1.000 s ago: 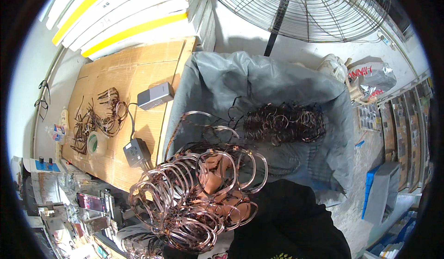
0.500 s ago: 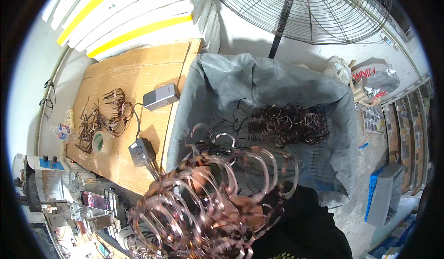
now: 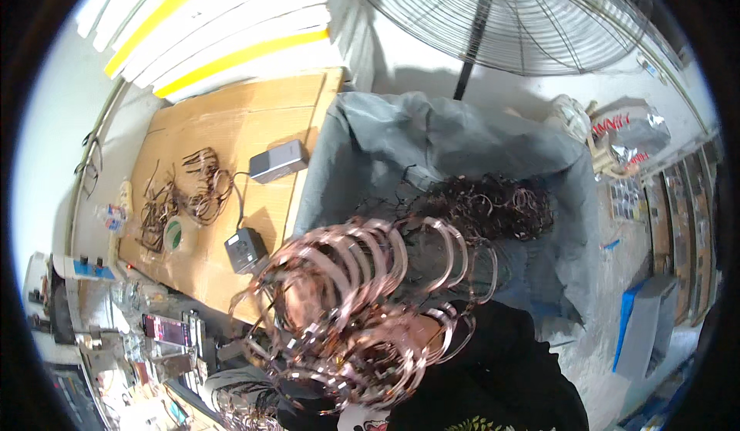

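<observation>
Grey-lined bin (image 3: 362,146) holding dark coils (image 3: 486,204), copper rings (image 3: 362,308) over hands (fingers' grip unclear)

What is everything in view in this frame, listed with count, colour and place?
Copper coil bundle: one mass of loops, pinkish copper, centre foreground, held up close to the camera.
Lined bin: one, grey liner, centre, beyond the bundle.
Dark wire coils: one pile, dark brown, inside the bin.
Cardboard-covered table: one, tan, left.
Loose wire pieces: one scatter, brown, on the table.
Tape roll: one, greenish, on the table.
Small boxes: two, grey, on the table's right side.
Floor fan: one, metal grille, top.
Hands: partly hidden behind the coils, count unclear; dark sleeve below.
</observation>
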`<state>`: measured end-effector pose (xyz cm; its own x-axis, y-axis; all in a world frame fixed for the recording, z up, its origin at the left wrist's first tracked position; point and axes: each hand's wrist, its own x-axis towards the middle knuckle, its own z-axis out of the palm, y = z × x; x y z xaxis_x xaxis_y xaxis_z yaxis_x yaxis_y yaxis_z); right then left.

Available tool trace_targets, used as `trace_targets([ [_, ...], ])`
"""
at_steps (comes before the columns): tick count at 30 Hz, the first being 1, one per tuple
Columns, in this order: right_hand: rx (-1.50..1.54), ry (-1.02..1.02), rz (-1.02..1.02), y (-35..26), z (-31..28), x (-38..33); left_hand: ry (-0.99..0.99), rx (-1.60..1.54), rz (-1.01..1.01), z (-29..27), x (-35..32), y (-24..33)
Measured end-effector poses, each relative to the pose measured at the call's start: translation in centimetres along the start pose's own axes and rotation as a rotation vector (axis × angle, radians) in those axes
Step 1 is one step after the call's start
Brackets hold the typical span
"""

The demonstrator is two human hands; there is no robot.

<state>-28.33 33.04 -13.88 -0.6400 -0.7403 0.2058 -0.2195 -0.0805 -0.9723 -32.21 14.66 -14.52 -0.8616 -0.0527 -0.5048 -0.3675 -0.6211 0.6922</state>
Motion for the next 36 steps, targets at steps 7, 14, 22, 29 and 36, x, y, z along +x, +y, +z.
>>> trace_targets([
  [7,-0.133,0.062,-0.089,-2.4,-2.4,-0.4,0.053,-0.073,0.111,0.8,-0.1,2.4],
  [14,0.333,0.554,0.105,-4.4,-2.0,-0.1,-0.116,0.036,0.351,3.9,-7.3,3.9],
  [22,-0.364,-0.150,0.253,-6.1,0.1,1.7,-0.124,0.071,0.173,4.7,-12.1,6.0],
  [29,-0.344,-0.379,0.130,-7.7,2.7,5.3,-0.033,-0.022,0.201,1.7,-15.3,7.3],
  [36,-0.005,-0.464,0.060,-7.8,6.4,8.9,0.094,-0.066,0.380,-3.6,-19.7,7.0],
])
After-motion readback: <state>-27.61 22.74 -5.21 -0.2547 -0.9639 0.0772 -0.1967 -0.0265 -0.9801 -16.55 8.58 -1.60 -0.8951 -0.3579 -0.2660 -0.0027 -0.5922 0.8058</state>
